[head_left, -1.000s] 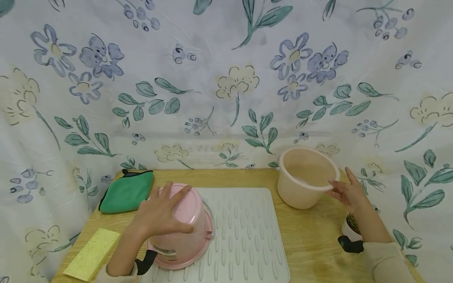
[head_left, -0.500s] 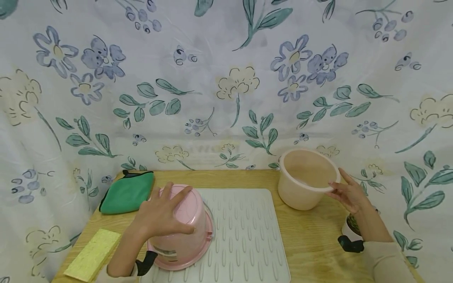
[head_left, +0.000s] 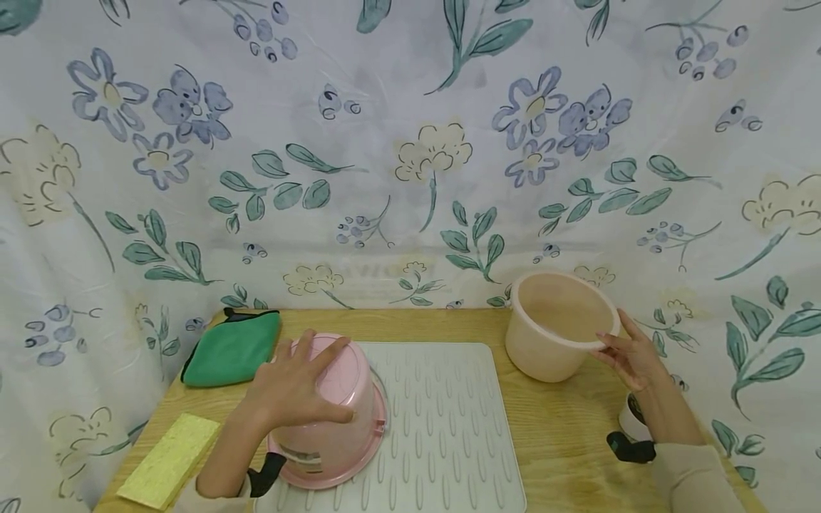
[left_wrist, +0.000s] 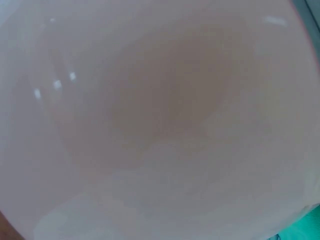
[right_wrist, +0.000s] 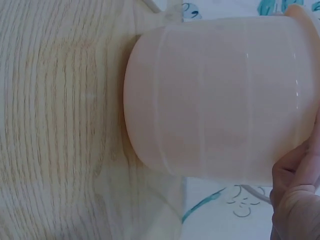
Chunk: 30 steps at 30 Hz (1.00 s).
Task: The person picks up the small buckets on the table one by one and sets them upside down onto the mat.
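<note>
An upside-down pink bucket [head_left: 349, 381] stands on the left part of a pale ridged mat [head_left: 442, 420]. My left hand [head_left: 288, 392] rests over its raised base with the fingers spread. In the left wrist view the wall of the pink bucket [left_wrist: 175, 130] fills nearly everything and the fingers are hidden. Farther right, an upright cream bucket [head_left: 545, 353] stands on the wooden table. My right hand [head_left: 631, 356] pinches its right rim. The right wrist view has the cream bucket [right_wrist: 215, 100] from the side, with part of the right hand [right_wrist: 300, 185] at its rim.
A green pouch [head_left: 232, 349] lies behind the left arm, a yellow sponge [head_left: 169, 459] in front of it. Partly behind the right wrist stands a small white pot [head_left: 633, 420]. A flower-printed curtain [head_left: 385, 142] hangs along the table's back edge [head_left: 391, 320].
My right hand's raised finger has come in against the cream bucket's rim. The cream bucket has shifted very slightly right. My left hand and the pink bucket have stayed in place.
</note>
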### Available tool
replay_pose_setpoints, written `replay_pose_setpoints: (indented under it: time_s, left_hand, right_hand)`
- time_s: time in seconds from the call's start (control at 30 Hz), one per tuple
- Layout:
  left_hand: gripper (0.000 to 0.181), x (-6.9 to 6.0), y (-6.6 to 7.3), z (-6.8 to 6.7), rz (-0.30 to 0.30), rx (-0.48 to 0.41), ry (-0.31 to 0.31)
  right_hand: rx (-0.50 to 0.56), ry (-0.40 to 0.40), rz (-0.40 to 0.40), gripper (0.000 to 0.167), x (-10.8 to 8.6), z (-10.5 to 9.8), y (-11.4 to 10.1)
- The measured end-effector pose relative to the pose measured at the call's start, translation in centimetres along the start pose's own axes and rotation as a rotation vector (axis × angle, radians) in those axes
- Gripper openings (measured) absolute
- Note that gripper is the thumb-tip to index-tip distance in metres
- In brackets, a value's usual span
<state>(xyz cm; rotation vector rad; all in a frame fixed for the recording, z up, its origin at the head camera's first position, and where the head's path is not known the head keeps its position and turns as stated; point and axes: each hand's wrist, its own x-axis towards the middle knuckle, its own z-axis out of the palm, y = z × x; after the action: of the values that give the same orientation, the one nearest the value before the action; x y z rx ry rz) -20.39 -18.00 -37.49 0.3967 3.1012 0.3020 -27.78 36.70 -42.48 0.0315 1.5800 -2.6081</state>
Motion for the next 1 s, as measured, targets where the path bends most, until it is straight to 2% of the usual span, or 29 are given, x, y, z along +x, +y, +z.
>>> replay_pose_setpoints:
  time_s: [0.23, 0.47, 0.83, 1.0]
  left_hand:
    - [0.111, 0.0, 0.0, 0.0, 0.002, -0.001, 0.004]
    - [0.110, 0.1, 0.0, -0.1, -0.003, -0.016, -0.003]
    - [0.111, 0.1, 0.0, -0.2, 0.000, -0.011, -0.005]
    - [0.112, 0.1, 0.0, -0.3, -0.004, -0.011, -0.016]
  right_hand:
    - [0.043, 0.053, -0.002, 0.093, -0.3, 0.0, 0.2]
    - [0.099, 0.047, -0.037, 0.092, -0.8, -0.1, 0.3]
    - [0.343, -0.039, -0.096, 0.093, -1.6, -0.1, 0.7]
    - [0.389, -0.116, -0.144, 0.085, -1.8, -0.4, 1.3]
